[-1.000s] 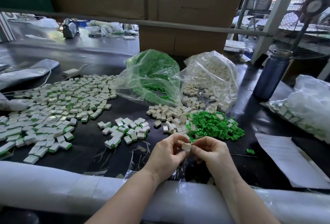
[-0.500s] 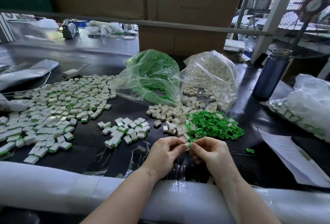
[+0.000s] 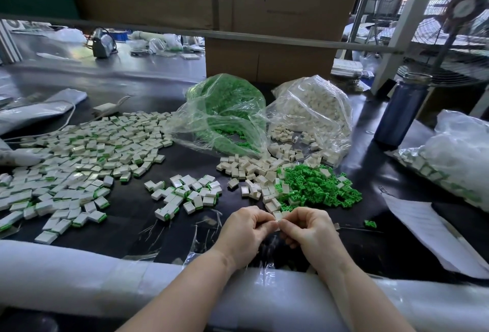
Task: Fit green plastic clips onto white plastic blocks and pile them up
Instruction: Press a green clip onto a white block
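Pressing clip into white block [image 3: 277, 215], apparently; clip itself hidden. Left hand [image 3: 244, 231] and right hand [image 3: 308, 231] both pinch block, near centre. Next: seat fully, drop onto small finished pile [image 3: 185, 194] left. Loose green clips [image 3: 315, 186] beyond, right.

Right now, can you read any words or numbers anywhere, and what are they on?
No text here can be read.
Cardboard box: a faint printed line, too blurred to read.
White bag at the far left: dark marks, too blurred to read.
Sheet of paper: no writing shows.
White blocks and green clips: no markings show.
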Demonstrator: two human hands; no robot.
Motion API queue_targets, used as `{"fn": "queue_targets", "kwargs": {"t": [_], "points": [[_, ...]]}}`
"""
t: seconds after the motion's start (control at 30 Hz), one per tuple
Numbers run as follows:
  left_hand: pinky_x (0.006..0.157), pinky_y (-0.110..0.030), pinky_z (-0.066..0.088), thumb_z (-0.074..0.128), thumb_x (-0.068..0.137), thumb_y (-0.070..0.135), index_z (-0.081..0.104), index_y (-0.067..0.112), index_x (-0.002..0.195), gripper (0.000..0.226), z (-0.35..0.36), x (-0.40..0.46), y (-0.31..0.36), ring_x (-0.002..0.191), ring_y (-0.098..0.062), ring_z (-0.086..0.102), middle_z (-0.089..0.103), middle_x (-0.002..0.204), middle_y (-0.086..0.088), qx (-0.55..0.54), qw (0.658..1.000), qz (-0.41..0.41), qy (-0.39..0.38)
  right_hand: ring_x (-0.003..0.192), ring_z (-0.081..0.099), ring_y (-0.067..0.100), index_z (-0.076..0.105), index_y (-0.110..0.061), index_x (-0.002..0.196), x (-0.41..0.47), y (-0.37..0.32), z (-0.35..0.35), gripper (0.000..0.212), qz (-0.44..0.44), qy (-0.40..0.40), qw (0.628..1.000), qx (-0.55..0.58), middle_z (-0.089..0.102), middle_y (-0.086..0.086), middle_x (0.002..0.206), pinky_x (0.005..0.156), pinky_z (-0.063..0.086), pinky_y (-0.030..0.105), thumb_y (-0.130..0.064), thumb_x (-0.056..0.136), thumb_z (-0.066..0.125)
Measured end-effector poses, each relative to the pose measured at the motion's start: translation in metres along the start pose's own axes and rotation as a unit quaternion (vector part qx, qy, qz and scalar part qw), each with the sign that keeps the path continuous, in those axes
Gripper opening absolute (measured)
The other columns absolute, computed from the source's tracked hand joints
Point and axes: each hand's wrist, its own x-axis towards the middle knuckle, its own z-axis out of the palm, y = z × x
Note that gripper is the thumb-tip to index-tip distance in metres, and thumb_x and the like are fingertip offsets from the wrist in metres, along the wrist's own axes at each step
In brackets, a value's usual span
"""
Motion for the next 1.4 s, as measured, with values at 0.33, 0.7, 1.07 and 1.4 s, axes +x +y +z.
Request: {"fn": "queue_targets", "kwargs": {"t": [0.33, 0.7, 1.07, 1.4], "points": [[0.081, -0.033, 0.054, 0.065, 0.086, 0.022, 0.072, 0.021, 0.097, 0.013, 0.000, -0.001, 0.004, 0.085, -0.020, 0.067, 0.072, 0.087, -0.005, -0.093, 0.995, -0.015, -0.010, 0.048, 0.056, 0.010, 0.067, -0.004, 0.068, 0.002, 0.003, -0.003, 0.010, -0.016, 0.030, 0.998, 0.058, 0.063, 0.003, 0.052, 0.046, 0.047, 0.019, -0.003, 0.076, 0.072], [0.060, -0.026, 0.046, 0.062, 0.083, 0.013, 0.068, 0.025, 0.081, 0.014, -0.002, -0.003, 0.006, 0.059, -0.009, 0.051, 0.062, 0.067, 0.000, -0.079, 0.997, -0.017, -0.013, 0.047, 0.054, 0.007, 0.067, -0.005, 0.064, -0.001, 0.000, -0.002, 0.015, -0.028, -0.005, 0.996, 0.087, 0.062, 0.003, 0.053, 0.045, 0.044, 0.017, 0.001, 0.078, 0.069], [0.070, -0.007, 0.040, 0.066, 0.083, 0.011, 0.066, 0.024, 0.085, 0.014, -0.002, -0.003, 0.010, 0.068, -0.002, 0.046, 0.047, 0.108, -0.002, -0.087, 0.996, 0.027, -0.021, 0.064, 0.055, 0.009, 0.069, -0.016, 0.080, 0.001, -0.001, 0.002, 0.020, -0.021, -0.092, 0.995, 0.044, 0.062, 0.001, 0.068, 0.055, 0.044, 0.018, -0.031, 0.082, 0.056], [0.078, -0.022, 0.050, 0.063, 0.084, 0.005, 0.066, 0.018, 0.089, 0.015, -0.002, -0.004, 0.011, 0.076, -0.012, 0.051, 0.045, 0.107, 0.001, -0.077, 0.995, 0.033, -0.059, 0.051, 0.049, 0.007, 0.075, -0.012, 0.068, 0.001, 0.002, -0.002, 0.021, -0.019, -0.086, 0.991, 0.097, 0.057, 0.008, 0.058, 0.048, 0.039, 0.016, -0.030, 0.068, 0.064]]}}
